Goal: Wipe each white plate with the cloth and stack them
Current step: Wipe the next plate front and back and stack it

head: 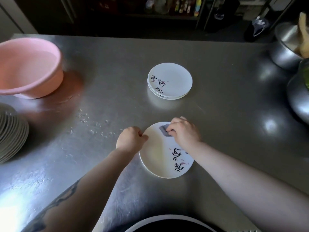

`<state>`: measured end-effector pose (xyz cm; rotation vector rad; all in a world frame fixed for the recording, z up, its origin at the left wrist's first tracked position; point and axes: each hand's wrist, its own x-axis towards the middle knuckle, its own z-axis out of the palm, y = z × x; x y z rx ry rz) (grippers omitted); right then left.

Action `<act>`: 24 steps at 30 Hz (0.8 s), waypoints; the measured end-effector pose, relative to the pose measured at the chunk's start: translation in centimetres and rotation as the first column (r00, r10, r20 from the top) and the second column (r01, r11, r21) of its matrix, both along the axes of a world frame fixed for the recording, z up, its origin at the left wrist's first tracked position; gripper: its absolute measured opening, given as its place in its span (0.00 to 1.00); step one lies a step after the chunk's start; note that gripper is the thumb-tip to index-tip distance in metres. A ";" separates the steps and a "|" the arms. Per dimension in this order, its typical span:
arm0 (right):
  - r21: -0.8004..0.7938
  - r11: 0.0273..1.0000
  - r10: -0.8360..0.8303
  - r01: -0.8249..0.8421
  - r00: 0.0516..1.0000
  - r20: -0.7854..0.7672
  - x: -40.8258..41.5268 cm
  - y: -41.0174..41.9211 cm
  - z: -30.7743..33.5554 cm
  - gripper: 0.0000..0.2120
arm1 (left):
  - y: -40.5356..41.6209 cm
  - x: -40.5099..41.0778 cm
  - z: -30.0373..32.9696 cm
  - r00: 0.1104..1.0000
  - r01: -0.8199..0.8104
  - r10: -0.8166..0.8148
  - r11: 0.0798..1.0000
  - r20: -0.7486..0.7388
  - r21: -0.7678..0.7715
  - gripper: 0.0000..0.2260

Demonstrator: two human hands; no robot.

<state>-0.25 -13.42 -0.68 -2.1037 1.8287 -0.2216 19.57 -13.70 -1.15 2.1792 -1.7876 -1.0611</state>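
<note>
Head view. Steel table point(217, 101), scuffed, glare patches on its right side and near-left corner.

White plate point(160, 158) with black brush characters lies flat near the middle of the near edge. Left hand point(131, 140) curled, pinching the plate's left rim. Right hand point(184, 131) curled over a small grey cloth point(164, 130), fingers gripping it and pressing it onto the far part of the plate; part of the cloth shows at the fingertips.

Stack of white plates point(169, 81) with the same kind of characters sits toward the table's centre, well apart from the near plate, on the far side of it. Lower rims show under the top plate; exact count cannot be told.

Pink basin point(30, 67) at the left edge, far half. Second pile of pale plates point(11, 131) at the left edge, nearer, partly cut off by the frame. Water droplets point(93, 126) scattered on the steel between that pile and the left hand.

Metal bowls point(287, 47) at the far-right corner and along the right edge.
</note>
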 end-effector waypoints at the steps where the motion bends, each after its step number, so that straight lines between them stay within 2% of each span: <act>1: 0.018 1.000 -0.007 0.008 0.999 -0.033 -0.5 0.1 0.1 0.06 | 0.5 0.0 -0.2 0.998 -0.044 0.044 0.999 -0.046 -0.006 0.10; 5: 0.085 0.994 -0.058 0.064 0.996 -0.075 -1.6 1.6 0.9 0.09 | 1.8 0.1 -0.7 0.965 -0.195 0.190 0.981 -0.182 -0.012 0.08; 11: 0.174 0.979 -0.105 0.108 0.994 -0.027 -2.2 5.8 1.3 0.09 | 2.6 0.4 -0.6 0.921 -0.297 0.301 0.953 -0.249 0.053 0.08; 19: 0.284 0.958 -0.010 -0.029 0.991 0.133 1.9 9.5 1.1 0.07 | 3.8 0.4 -0.7 0.865 -0.393 0.400 0.915 -0.302 0.086 0.07; 24: 0.220 0.971 0.043 -0.096 0.971 0.234 5.3 8.7 0.8 0.07 | 4.5 0.7 -0.7 0.838 -0.431 0.440 0.896 -0.321 0.105 0.06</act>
